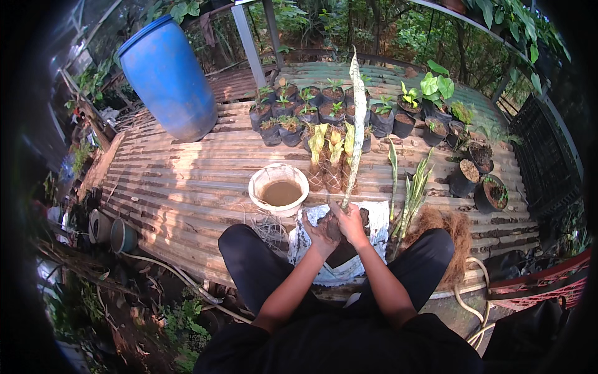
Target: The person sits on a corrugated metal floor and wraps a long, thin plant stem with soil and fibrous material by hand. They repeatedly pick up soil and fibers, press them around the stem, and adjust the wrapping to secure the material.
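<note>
Between my two hands, a tall mottled snake plant leaf point(358, 112) stands nearly upright, its base in a dark lump of wet soil point(331, 224). My left hand point(321, 235) cups the lump from the left side. Pressed to the leaf's base and the soil is my right hand point(350, 225). Beneath them lies a soil-smeared white plastic sheet point(376, 233), with more dark soil point(343, 252) on it. To its right rest several loose snake plant leaves point(415, 191) and a heap of brown coconut fibre point(448, 222).
A white bucket point(254, 192) of muddy water stands ahead-left, beside tangled string point(268, 231). Yellow-leaved plants with string-bound fibre root balls point(333, 175) stand just beyond the sheet. Black-bagged seedlings point(331, 110) fill the back. A blue drum point(168, 79) stands on the corrugated metal surface point(173, 182).
</note>
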`<action>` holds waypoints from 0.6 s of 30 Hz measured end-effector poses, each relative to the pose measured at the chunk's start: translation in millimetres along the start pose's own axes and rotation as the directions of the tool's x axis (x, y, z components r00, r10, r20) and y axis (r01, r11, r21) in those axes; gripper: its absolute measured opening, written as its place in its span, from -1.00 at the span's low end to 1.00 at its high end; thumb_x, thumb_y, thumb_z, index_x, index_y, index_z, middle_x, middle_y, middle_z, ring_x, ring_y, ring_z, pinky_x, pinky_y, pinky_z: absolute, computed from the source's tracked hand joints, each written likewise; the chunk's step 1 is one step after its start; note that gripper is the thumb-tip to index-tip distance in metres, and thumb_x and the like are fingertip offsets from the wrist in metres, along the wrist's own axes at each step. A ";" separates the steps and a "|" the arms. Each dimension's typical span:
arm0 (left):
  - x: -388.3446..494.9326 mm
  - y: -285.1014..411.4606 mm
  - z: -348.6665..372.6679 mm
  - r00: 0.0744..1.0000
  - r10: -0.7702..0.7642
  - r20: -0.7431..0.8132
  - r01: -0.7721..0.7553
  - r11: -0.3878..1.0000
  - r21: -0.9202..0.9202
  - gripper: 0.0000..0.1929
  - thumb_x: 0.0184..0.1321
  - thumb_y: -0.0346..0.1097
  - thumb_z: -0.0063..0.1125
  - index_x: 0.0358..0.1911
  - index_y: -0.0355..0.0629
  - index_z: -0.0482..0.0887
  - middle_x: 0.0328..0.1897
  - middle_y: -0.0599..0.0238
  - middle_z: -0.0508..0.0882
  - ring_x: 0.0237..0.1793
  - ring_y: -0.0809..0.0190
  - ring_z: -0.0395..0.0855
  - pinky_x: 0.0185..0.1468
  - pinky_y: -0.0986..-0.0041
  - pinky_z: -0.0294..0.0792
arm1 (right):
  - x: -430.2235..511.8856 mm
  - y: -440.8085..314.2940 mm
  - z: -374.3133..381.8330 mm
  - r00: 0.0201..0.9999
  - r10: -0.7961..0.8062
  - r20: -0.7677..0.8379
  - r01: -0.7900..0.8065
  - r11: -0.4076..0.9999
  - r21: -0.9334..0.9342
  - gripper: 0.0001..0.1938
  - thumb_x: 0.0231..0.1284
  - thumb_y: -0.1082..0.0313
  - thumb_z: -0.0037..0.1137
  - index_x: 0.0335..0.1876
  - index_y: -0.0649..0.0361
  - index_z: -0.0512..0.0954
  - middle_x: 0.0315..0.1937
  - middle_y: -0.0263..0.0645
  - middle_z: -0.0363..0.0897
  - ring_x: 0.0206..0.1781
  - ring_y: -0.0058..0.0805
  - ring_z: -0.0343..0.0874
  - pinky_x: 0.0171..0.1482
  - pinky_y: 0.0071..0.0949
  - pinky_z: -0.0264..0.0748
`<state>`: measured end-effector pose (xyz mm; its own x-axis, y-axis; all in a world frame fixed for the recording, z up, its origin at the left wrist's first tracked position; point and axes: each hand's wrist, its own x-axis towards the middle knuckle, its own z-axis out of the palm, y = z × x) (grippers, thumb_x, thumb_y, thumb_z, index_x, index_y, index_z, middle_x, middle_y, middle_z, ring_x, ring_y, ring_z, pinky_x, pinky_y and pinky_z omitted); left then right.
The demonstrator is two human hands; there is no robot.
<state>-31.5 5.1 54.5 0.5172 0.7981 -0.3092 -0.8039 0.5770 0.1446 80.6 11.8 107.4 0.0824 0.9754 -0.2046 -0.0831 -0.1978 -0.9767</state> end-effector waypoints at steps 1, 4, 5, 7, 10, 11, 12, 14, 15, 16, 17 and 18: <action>1.6 1.3 0.2 0.998 0.024 -0.056 -0.024 1.000 -0.006 -0.05 -0.02 0.66 -0.23 0.29 0.10 0.46 0.34 0.32 0.48 0.35 0.05 0.37 0.40 -0.04 0.11 | -1.2 -5.3 1.3 0.999 -0.043 0.026 0.043 0.999 0.020 -0.82 0.31 0.30 0.20 -0.26 0.28 0.60 -0.33 -0.29 0.67 -0.25 -0.61 0.59 -0.12 -0.58 0.50; -2.3 8.1 11.2 0.998 0.013 -0.065 -0.010 0.999 0.041 -0.03 -0.03 0.68 -0.26 0.30 0.09 0.44 0.38 0.27 0.43 0.38 0.03 0.33 0.43 -0.06 0.07 | -4.1 -17.6 -0.2 0.966 -0.240 0.097 0.235 0.970 0.060 -0.83 0.29 0.33 0.21 -0.20 0.30 0.59 -0.30 -0.27 0.67 -0.20 -0.58 0.61 -0.05 -0.54 0.51; -5.6 10.2 16.4 0.999 -0.012 -0.035 0.015 0.997 0.072 -0.02 -0.03 0.68 -0.28 0.31 0.09 0.44 0.39 0.26 0.42 0.39 0.02 0.32 0.44 -0.06 0.05 | -4.0 -18.9 -3.2 0.930 -0.347 0.123 0.343 0.938 0.059 -0.83 0.28 0.36 0.22 -0.17 0.31 0.59 -0.28 -0.26 0.67 -0.18 -0.57 0.61 -0.03 -0.53 0.51; -7.1 11.8 22.8 0.999 -0.049 -0.007 0.049 0.994 0.093 -0.01 -0.03 0.69 -0.30 0.32 0.09 0.42 0.42 0.22 0.39 0.40 0.00 0.30 0.46 -0.08 0.02 | -3.7 -10.8 -3.4 0.906 -0.408 0.115 0.391 0.909 0.145 -0.81 0.24 0.36 0.25 -0.14 0.29 0.59 -0.24 -0.27 0.67 -0.16 -0.58 0.61 -0.01 -0.52 0.51; 7.6 6.8 2.3 1.000 -0.012 -0.022 0.013 0.999 0.051 0.02 -0.04 0.71 -0.33 0.34 0.09 0.40 0.45 0.17 0.34 0.43 -0.02 0.26 0.48 -0.09 -0.03 | -1.4 26.7 6.2 0.955 -0.292 0.061 0.269 0.931 0.247 -0.75 0.17 0.33 0.33 -0.11 0.26 0.59 -0.21 -0.31 0.68 -0.16 -0.60 0.61 -0.04 -0.53 0.52; 12.4 4.3 -6.0 0.999 0.013 -0.031 -0.012 0.999 0.030 0.02 -0.04 0.71 -0.35 0.35 0.09 0.40 0.47 0.15 0.33 0.44 -0.03 0.25 0.49 -0.10 -0.04 | -1.5 32.5 9.7 0.960 -0.274 0.063 0.259 0.948 0.183 -0.74 0.15 0.34 0.34 -0.10 0.26 0.59 -0.22 -0.31 0.68 -0.17 -0.60 0.61 -0.05 -0.53 0.52; 12.7 4.4 -6.6 0.998 0.025 -0.051 -0.025 1.000 0.002 0.03 -0.04 0.72 -0.36 0.35 0.09 0.39 0.48 0.14 0.31 0.44 -0.04 0.24 0.50 -0.10 -0.06 | -2.8 29.6 13.7 0.965 -0.256 0.061 0.248 0.962 0.117 -0.73 0.13 0.35 0.36 -0.10 0.27 0.59 -0.22 -0.31 0.68 -0.18 -0.60 0.61 -0.06 -0.53 0.52; 11.6 2.9 -8.6 0.985 0.014 -0.174 -0.026 0.997 -0.070 0.06 -0.04 0.73 -0.43 0.39 0.08 0.33 0.51 0.15 0.27 0.46 -0.05 0.21 0.51 -0.07 -0.06 | -6.1 22.8 17.1 0.975 -0.224 0.006 0.223 0.973 0.065 -0.81 0.14 0.43 0.31 -0.19 0.27 0.54 -0.32 -0.35 0.62 -0.23 -0.64 0.59 -0.12 -0.58 0.51; 11.0 3.8 -11.5 0.985 0.017 -0.173 -0.038 0.992 -0.119 0.06 -0.02 0.72 -0.43 0.40 0.07 0.30 0.52 0.17 0.25 0.46 -0.04 0.20 0.50 -0.08 -0.07 | -9.4 14.0 20.3 0.978 -0.210 -0.019 0.210 0.977 0.041 -0.83 0.15 0.47 0.29 -0.23 0.27 0.51 -0.36 -0.38 0.59 -0.26 -0.66 0.58 -0.14 -0.60 0.50; 10.1 4.1 -13.1 0.985 0.019 -0.172 -0.048 0.985 -0.168 0.05 0.00 0.71 -0.43 0.42 0.07 0.28 0.53 0.18 0.24 0.47 -0.04 0.20 0.50 -0.09 -0.08 | -10.9 8.3 22.7 0.970 -0.238 -0.049 0.239 0.971 0.010 -0.83 0.15 0.47 0.29 -0.22 0.27 0.51 -0.35 -0.37 0.60 -0.25 -0.66 0.57 -0.13 -0.60 0.50; 12.2 4.6 -21.7 0.993 0.034 -0.111 -0.059 0.971 -0.232 0.02 0.03 0.67 -0.40 0.43 0.07 0.25 0.53 0.19 0.24 0.47 -0.03 0.19 0.50 -0.12 -0.11 | -11.9 3.3 24.9 0.961 -0.267 -0.078 0.266 0.964 -0.021 -0.82 0.15 0.46 0.29 -0.21 0.27 0.51 -0.34 -0.37 0.61 -0.25 -0.66 0.56 -0.12 -0.59 0.50; 14.4 4.3 -28.0 0.997 0.052 -0.048 -0.064 0.953 -0.297 0.00 0.06 0.64 -0.37 0.45 0.07 0.22 0.54 0.21 0.23 0.48 -0.03 0.19 0.50 -0.15 -0.13 | -12.6 -1.6 25.2 0.949 -0.296 -0.106 0.292 0.955 -0.055 -0.81 0.15 0.46 0.29 -0.20 0.27 0.51 -0.33 -0.36 0.61 -0.24 -0.67 0.55 -0.11 -0.59 0.49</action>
<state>-35.8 14.1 24.4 0.4597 0.8177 -0.3464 -0.8863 0.4470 -0.1210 54.7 2.3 113.2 0.2076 0.9742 0.0880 -0.0012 0.0902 -0.9959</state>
